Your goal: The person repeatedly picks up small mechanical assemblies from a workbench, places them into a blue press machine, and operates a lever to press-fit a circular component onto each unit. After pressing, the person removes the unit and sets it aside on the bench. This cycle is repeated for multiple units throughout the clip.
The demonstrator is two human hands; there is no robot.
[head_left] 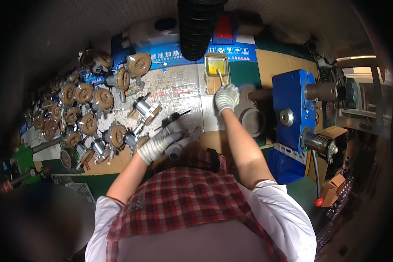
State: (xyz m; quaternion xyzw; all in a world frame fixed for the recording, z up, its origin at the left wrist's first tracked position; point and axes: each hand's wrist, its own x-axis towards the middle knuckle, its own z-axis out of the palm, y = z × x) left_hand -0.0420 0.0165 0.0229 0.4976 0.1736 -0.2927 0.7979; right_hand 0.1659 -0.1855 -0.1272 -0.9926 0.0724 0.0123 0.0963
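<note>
**Ribbed knit on dull metal**

On my feed, the left hand (157, 146) had its fingers clamped on a grey, tubular casting (183, 134) over the table's (187, 102) near edge; the right hand (227, 97) closed round a slim brush-like tool (221, 77) reaching into a rectangular tray (216, 55); ribbed brown discs (87, 124) crowded the cardboard-covered surface.

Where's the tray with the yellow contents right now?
In the head view, the tray sits slightly right of centre in the upper part, just beyond the gloved right hand and left of the blue machine.
</note>
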